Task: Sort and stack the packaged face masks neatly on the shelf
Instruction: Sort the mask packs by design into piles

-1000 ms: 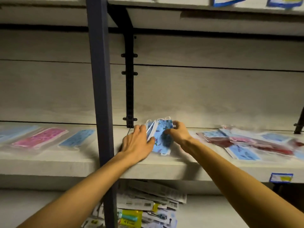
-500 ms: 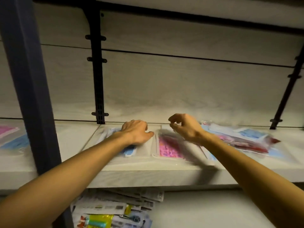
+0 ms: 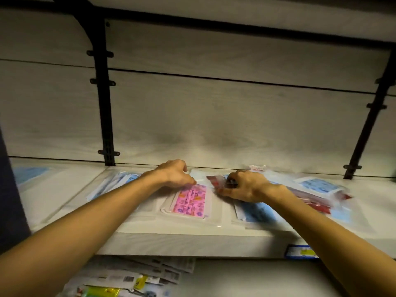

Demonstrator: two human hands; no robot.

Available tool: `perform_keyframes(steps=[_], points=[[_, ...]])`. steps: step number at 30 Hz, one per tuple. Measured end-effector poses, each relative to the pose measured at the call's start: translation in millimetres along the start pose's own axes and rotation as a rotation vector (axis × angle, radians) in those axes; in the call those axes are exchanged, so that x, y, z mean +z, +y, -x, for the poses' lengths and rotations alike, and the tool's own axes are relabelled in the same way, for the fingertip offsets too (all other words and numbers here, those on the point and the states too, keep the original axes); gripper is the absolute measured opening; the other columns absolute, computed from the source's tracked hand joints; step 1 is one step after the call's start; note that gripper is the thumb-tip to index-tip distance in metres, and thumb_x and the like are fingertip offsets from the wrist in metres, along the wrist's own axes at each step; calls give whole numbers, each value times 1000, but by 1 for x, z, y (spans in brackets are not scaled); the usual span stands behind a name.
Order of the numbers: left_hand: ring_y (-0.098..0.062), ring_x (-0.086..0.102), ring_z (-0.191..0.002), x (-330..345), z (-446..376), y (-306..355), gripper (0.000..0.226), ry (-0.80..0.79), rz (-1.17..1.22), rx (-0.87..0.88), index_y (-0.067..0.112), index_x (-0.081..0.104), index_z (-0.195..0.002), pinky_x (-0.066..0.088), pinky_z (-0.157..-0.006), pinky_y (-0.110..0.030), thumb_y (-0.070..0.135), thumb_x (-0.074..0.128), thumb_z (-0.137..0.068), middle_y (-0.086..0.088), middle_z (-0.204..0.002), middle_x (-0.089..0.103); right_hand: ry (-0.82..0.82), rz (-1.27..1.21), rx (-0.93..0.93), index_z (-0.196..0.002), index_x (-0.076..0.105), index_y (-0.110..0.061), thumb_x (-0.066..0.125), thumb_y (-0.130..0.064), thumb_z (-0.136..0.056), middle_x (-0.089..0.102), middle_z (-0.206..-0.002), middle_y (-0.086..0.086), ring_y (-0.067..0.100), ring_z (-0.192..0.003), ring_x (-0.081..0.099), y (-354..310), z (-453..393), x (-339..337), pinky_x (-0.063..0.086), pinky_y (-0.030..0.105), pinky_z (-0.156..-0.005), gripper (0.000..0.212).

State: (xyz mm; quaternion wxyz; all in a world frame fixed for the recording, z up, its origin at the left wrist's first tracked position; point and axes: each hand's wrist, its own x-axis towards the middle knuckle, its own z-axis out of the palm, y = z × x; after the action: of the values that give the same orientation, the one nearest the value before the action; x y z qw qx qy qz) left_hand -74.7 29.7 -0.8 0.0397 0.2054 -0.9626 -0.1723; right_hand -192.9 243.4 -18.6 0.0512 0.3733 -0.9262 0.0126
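Since half a second ago the right hand (image 3: pixel 246 186) has dropped from the air onto the loose pile and now pinches a red pack (image 3: pixel 216 182) between thumb and fingers, while the left hand (image 3: pixel 174 173) has slid rightward off the blue pack (image 3: pixel 128 179) to the top edge of the pink pack (image 3: pixel 190 201).

Far left of the frame, one pale blue pack (image 3: pixel 30 174) lies alone past the dark post (image 3: pixel 10 200). Next comes the blue pack in its clear sleeve, partly under the left forearm. At centre, one pink pack lies flat on the shelf (image 3: pixel 192 243), square to the front edge; the left fingers are curled down, tips touching its upper left corner, gripping nothing that I can make out. Just right of it, under the right wrist, sits another blue pack (image 3: pixel 257 211). Further right the pile (image 3: pixel 317 191) is blurred: at least two blue and two red packs overlap there, the exact count unclear. Two black brackets (image 3: pixel 105 103) stand against the back wall, one on each side. Lower left, more packaged goods (image 3: pixel 128 279) lie on the shelf below.
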Motion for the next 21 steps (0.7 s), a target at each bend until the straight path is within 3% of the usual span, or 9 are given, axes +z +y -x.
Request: perform_keyframes(steps=[2,4,6,9,11,13,15,17,21], points=[[-21,63,-106,3,-2,4,66,-13,92,-30,23,53,-132,55,-93,-39,36,79,-72,0,-119,64,44,41,-39,-123,61,-29,42,-89,-75,61,-129,7,30,-115,57,0,-4,0,45,40,-96,78],[-25,64,-108,6,-3,7,73,-24,249,-52,15,49,-138,55,-95,-39,18,84,-73,-6,-119,63,82,1,-118,-145,47,-28,45,-84,-80,48,-148,4,29,-134,44,-8,-11,1,36,45,-110,86],[-24,66,-100,7,0,9,78,-31,411,-64,9,43,-141,56,-89,-35,2,83,-73,-6,-108,64,70,-54,-202,-141,50,-29,51,-76,-83,49,-147,2,27,-134,44,-17,-18,4,38,43,-108,74],[-20,64,-92,5,5,8,83,-28,551,-83,8,40,-145,56,-80,-31,-10,78,-73,-2,-101,62,74,-46,-273,-110,62,-26,50,-67,-89,63,-118,3,25,-110,56,-28,-28,12,41,38,-87,47],[-16,63,-91,3,9,7,83,-24,635,-99,8,41,-146,58,-72,-25,-16,75,-74,-1,-104,60,100,-73,-300,-93,61,-25,48,-63,-92,66,-99,1,22,-95,57,-32,-30,14,37,35,-79,41],[-18,64,-97,1,11,5,81,-19,731,-126,8,41,-145,59,-74,-27,-21,70,-76,-2,-110,62,153,-66,-339,-99,67,-25,50,-58,-93,69,-101,-1,22,-97,58,-33,-32,14,41,38,-85,38],[-26,65,-110,2,12,4,78,5,828,-160,8,43,-144,58,-90,-40,-24,66,-76,-10,-123,65,186,-25,-372,-111,69,-26,50,-52,-95,69,-113,-1,24,-108,56,-32,-34,15,42,40,-95,36],[-30,65,-114,5,14,4,76,35,879,-188,6,43,-142,54,-99,-47,-24,66,-76,-16,-126,66,195,-7,-378,-113,71,-26,50,-48,-97,67,-118,0,25,-110,55,-33,-35,16,42,39,-96,34],[-28,66,-107,7,19,4,71,69,875,-220,4,45,-139,56,-96,-40,-19,69,-76,-17,-118,70,339,-90,-380,-105,75,-24,56,-42,-95,69,-117,-2,24,-107,58,-35,-34,18,46,34,-88,28]])
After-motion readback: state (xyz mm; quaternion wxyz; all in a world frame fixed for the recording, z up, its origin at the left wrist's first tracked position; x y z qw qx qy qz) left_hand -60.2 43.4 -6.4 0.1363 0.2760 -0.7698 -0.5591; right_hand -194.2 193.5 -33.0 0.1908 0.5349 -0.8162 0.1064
